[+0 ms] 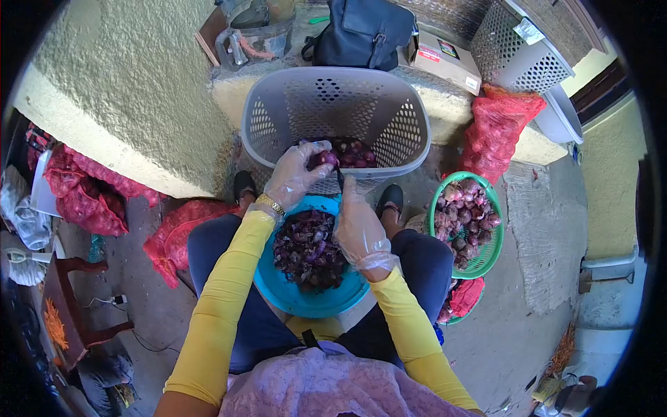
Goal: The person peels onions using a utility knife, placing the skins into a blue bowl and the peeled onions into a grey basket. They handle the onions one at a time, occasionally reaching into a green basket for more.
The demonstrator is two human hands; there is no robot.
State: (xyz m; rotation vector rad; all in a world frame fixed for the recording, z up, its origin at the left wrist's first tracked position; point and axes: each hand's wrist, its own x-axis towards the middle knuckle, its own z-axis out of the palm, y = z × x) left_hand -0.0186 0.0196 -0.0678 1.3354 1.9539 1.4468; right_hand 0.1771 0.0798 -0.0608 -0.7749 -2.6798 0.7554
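My left hand point(294, 174), in a clear plastic glove, holds a purple onion point(324, 159) at the near rim of a grey perforated basket point(333, 76). Beside it my right hand point(359, 226), also gloved, is closed round a small dark knife point(340, 179) whose blade points up toward the onion; its handle is hidden in the fingers. More purple onions point(356, 153) lie on the basket's bottom. Under both hands, a blue basin point(306, 306) between my legs holds dark onion peels point(309, 250).
A green basket point(495, 256) of onions stands at the right, with a red net sack point(497, 132) behind it. Other red sacks point(184, 233) lie at the left. A black bag point(365, 35) and a cardboard box point(445, 59) sit on the ledge. A wooden stool point(73, 306) is far left.
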